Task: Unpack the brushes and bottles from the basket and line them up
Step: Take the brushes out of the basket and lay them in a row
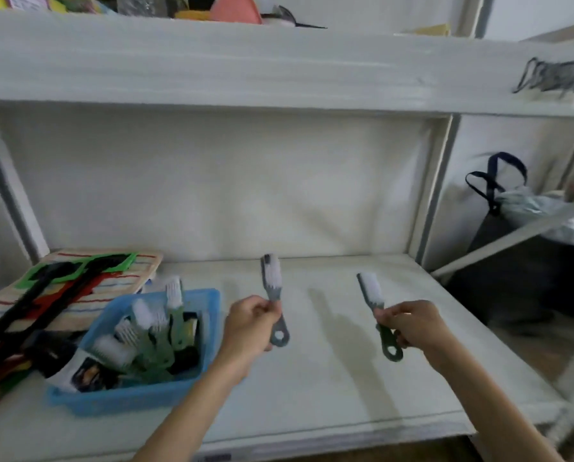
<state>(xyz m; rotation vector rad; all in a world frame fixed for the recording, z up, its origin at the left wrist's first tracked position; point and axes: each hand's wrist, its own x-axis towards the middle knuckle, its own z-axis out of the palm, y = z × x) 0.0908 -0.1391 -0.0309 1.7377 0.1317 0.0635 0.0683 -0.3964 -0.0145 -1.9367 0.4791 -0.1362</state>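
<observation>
A blue plastic basket stands on the white shelf at the left, filled with several white-bristled brushes and dark bottles. My left hand grips the handle of a grey brush, bristles pointing away from me, held above the shelf's middle. My right hand grips a green-handled brush by its handle, tilted left, above the shelf's right half. The picture is motion-blurred.
A striped mat with black, red and green straps lies behind and left of the basket. The upper shelf board hangs overhead. A dark bag stands beyond the right upright post.
</observation>
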